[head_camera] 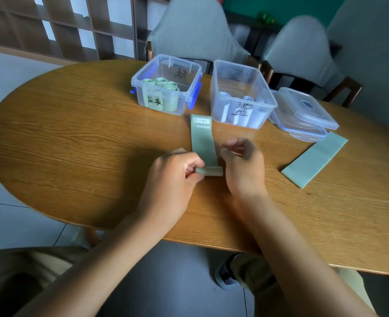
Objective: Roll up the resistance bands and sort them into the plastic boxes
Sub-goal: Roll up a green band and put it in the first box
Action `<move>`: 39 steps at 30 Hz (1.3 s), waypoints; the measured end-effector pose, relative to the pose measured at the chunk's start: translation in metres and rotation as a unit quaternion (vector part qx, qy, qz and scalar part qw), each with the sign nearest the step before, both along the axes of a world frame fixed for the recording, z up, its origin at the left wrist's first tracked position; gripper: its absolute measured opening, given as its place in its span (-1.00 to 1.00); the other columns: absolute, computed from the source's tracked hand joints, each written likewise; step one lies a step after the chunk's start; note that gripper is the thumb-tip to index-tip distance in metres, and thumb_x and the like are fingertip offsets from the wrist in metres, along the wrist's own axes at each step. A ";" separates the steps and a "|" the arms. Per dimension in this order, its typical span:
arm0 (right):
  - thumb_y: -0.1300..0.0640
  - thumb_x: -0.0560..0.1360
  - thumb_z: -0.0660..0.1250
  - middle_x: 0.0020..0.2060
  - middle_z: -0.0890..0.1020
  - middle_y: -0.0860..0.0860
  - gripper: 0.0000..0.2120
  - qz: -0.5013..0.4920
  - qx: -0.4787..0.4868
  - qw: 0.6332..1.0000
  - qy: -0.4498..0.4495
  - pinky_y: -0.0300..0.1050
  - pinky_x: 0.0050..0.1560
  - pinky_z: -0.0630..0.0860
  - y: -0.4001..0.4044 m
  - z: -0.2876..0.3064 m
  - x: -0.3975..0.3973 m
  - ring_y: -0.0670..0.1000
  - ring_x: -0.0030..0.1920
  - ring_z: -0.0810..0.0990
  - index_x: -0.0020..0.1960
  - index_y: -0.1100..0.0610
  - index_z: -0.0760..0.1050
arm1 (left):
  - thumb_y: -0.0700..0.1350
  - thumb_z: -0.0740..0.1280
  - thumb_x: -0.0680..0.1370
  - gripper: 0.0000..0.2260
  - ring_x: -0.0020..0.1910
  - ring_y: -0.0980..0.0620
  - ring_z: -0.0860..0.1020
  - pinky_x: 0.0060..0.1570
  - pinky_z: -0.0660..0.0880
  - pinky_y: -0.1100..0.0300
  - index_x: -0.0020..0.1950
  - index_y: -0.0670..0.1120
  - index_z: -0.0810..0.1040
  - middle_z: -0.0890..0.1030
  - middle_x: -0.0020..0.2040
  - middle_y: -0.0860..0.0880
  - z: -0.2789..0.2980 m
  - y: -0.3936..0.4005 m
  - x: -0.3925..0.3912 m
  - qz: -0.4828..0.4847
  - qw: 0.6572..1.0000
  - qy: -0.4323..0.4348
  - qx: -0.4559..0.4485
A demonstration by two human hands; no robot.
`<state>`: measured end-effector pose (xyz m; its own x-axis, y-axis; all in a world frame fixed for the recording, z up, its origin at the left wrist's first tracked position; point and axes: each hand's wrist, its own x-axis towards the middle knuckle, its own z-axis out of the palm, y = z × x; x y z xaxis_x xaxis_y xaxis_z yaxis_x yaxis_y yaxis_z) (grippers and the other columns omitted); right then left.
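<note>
Partway through, by the look of it. Green band (203, 143) lies lengthwise on the worktop (86, 143), its near end wound into a small tight roll (210, 171); most of its length is flat, label end just short of the boxes. My left hand (174, 173) pinches the roll's left end between thumb and curled fingers. My right hand (243, 165) sits at the roll's right end, fingers loosely curled above the band; whether it grips anything I cannot tell.

Done: left box (166, 84), blue clips, holds several green rolls standing on end. Right box (242, 94) holds pale bluish rolls. Both are open, their lids (303, 113) stacked to the right.

Left: finish this roll and box it, green box I judge. One more flat green band (314, 162) waits on the right, untouched.
</note>
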<state>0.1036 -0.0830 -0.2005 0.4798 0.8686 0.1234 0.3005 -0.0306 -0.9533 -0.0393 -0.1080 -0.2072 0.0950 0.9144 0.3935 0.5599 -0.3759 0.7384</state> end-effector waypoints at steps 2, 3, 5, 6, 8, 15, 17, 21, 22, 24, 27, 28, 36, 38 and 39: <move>0.32 0.53 0.31 -0.09 0.67 -0.09 -0.83 0.005 0.019 1.000 -0.021 -0.27 -0.01 0.50 -0.023 -0.002 0.001 -0.26 -0.14 0.61 -0.02 0.06 0.55 | -0.23 0.55 0.43 -0.85 -0.22 0.19 0.59 -0.18 0.55 0.20 -0.06 -0.04 0.71 0.62 -0.17 0.12 0.000 -0.001 0.001 0.004 1.000 0.003 0.006; 0.32 0.54 0.31 -0.08 0.68 -0.09 -0.83 0.012 0.026 0.999 -0.028 -0.30 0.01 0.50 -0.034 -0.003 0.001 -0.25 -0.11 0.62 -0.01 0.07 0.56 | -0.23 0.55 0.42 -0.85 -0.22 0.19 0.59 -0.18 0.54 0.21 -0.06 -0.04 0.71 0.62 -0.16 0.12 0.001 -0.001 0.001 0.006 1.000 0.003 0.008; 0.32 0.55 0.31 -0.07 0.70 -0.10 -0.82 0.027 0.028 0.999 -0.039 -0.36 0.03 0.50 -0.052 -0.003 -0.002 -0.23 -0.05 0.64 0.03 0.07 0.57 | -0.24 0.56 0.42 -0.84 -0.22 0.18 0.59 -0.19 0.53 0.25 -0.07 -0.04 0.71 0.63 -0.16 0.11 0.001 -0.002 0.001 0.011 1.000 0.004 0.010; 0.32 0.56 0.31 -0.06 0.69 -0.12 -0.81 0.037 0.028 0.998 -0.042 -0.39 0.04 0.50 -0.060 -0.003 -0.004 -0.24 -0.02 0.64 0.06 0.08 0.57 | -0.25 0.56 0.41 -0.84 -0.22 0.18 0.59 -0.19 0.53 0.26 -0.07 -0.04 0.71 0.63 -0.16 0.11 0.000 -0.002 0.001 0.012 1.000 0.002 0.009; 0.30 0.57 0.33 -0.02 0.67 -0.21 -0.79 0.054 0.027 0.996 -0.061 -0.44 0.06 0.49 -0.071 -0.004 -0.007 -0.31 0.02 0.63 0.14 0.07 0.57 | -0.27 0.56 0.40 -0.82 -0.22 0.18 0.60 -0.19 0.53 0.26 -0.07 -0.05 0.72 0.63 -0.16 0.11 0.000 -0.003 0.001 0.013 1.000 -0.004 0.008; 0.26 0.58 0.33 0.03 0.65 -0.29 -0.71 0.059 0.036 0.992 -0.106 -0.41 0.09 0.51 -0.079 -0.006 -0.010 -0.36 0.10 0.59 0.25 0.00 0.53 | -0.27 0.56 0.41 -0.82 -0.21 0.16 0.61 -0.17 0.58 0.15 -0.05 -0.05 0.71 0.63 -0.14 0.09 0.001 -0.006 0.003 0.025 1.000 0.004 0.010; 0.29 0.58 0.33 -0.02 0.60 -0.38 -0.70 0.064 0.040 0.992 -0.099 -0.35 0.11 0.54 -0.080 -0.006 -0.012 -0.38 0.09 0.59 0.24 0.01 0.54 | -0.29 0.54 0.42 -0.79 -0.19 0.18 0.63 -0.14 0.60 0.18 -0.02 -0.04 0.71 0.64 -0.13 0.10 0.000 -0.007 0.003 0.031 0.999 -0.007 -0.004; 0.30 0.58 0.33 -0.04 0.64 -0.41 -0.72 0.079 0.033 0.995 -0.043 -0.04 -0.10 0.65 -0.081 -0.007 -0.010 -0.18 0.04 0.68 0.20 -0.01 0.56 | -0.30 0.51 0.45 -0.67 -0.07 0.30 0.65 0.01 0.59 0.36 0.15 -0.02 0.67 0.69 -0.01 0.15 0.000 -0.017 0.005 0.040 0.992 -0.091 -0.072; 0.31 0.58 0.32 -0.01 0.66 -0.35 -0.71 0.085 0.034 0.995 -0.027 -0.08 -0.19 0.64 -0.081 -0.006 -0.009 -0.14 0.00 0.69 0.19 -0.01 0.56 | -0.31 0.50 0.45 -0.64 -0.03 0.31 0.64 0.04 0.57 0.38 0.19 -0.01 0.65 0.69 0.03 0.14 0.001 -0.020 0.006 0.040 0.988 -0.123 -0.088; 0.34 0.58 0.32 0.03 0.68 -0.24 -0.71 0.096 0.035 0.995 0.007 -0.20 -0.35 0.57 -0.081 -0.005 -0.007 -0.14 -0.10 0.70 0.17 0.01 0.56 | -0.34 0.48 0.45 -0.57 0.03 0.32 0.63 0.08 0.56 0.37 0.25 0.01 0.61 0.68 0.09 0.13 0.001 -0.026 0.007 0.043 0.975 -0.186 -0.117; 0.39 0.58 0.30 0.10 0.67 -0.13 -0.71 0.118 0.030 0.991 0.060 -0.22 -0.34 0.58 -0.081 -0.003 -0.005 -0.20 0.01 0.68 0.18 0.08 0.55 | -0.36 0.45 0.45 -0.52 0.10 0.30 0.62 0.11 0.55 0.33 0.29 0.04 0.57 0.66 0.15 0.13 -0.001 -0.034 0.011 0.044 0.955 -0.247 -0.156; 0.40 0.58 0.30 0.12 0.67 -0.10 -0.71 0.128 0.029 0.988 0.083 -0.23 -0.33 0.59 -0.082 -0.002 -0.004 -0.23 0.10 0.64 0.18 0.09 0.55 | -0.38 0.43 0.46 -0.51 0.12 0.29 0.62 0.11 0.55 0.33 0.28 0.06 0.55 0.66 0.16 0.12 -0.002 -0.036 0.013 0.040 0.949 -0.265 -0.165; 0.48 0.58 0.21 0.29 0.54 -0.14 -0.60 0.203 0.004 0.974 0.101 -0.05 -0.24 0.67 -0.091 0.004 -0.006 -0.35 -0.02 0.62 0.26 0.10 0.50 | -0.42 0.22 0.59 -0.58 0.17 0.30 0.59 0.14 0.47 0.44 0.29 0.03 0.52 0.63 0.19 0.13 0.006 -0.047 0.018 0.005 0.929 -0.325 -0.177; 0.44 0.59 0.22 0.38 0.49 -0.16 -0.58 0.212 -0.012 0.976 0.044 0.04 -0.19 0.68 -0.092 0.003 -0.006 -0.27 -0.14 0.67 0.28 0.01 0.50 | -0.43 0.18 0.60 -0.54 0.21 0.29 0.57 0.26 0.47 0.33 0.19 0.14 0.50 0.62 0.15 0.21 0.009 -0.049 0.019 -0.005 0.930 -0.324 -0.174; 0.40 0.59 0.23 0.42 0.45 -0.20 -0.57 0.210 -0.020 0.977 0.000 0.00 -0.17 0.67 -0.092 0.002 -0.006 -0.19 -0.20 0.69 0.29 -0.04 0.49 | -0.44 0.15 0.59 -0.52 0.24 0.28 0.56 0.31 0.46 0.25 0.17 0.16 0.49 0.62 0.16 0.20 0.008 -0.049 0.019 -0.008 0.932 -0.317 -0.174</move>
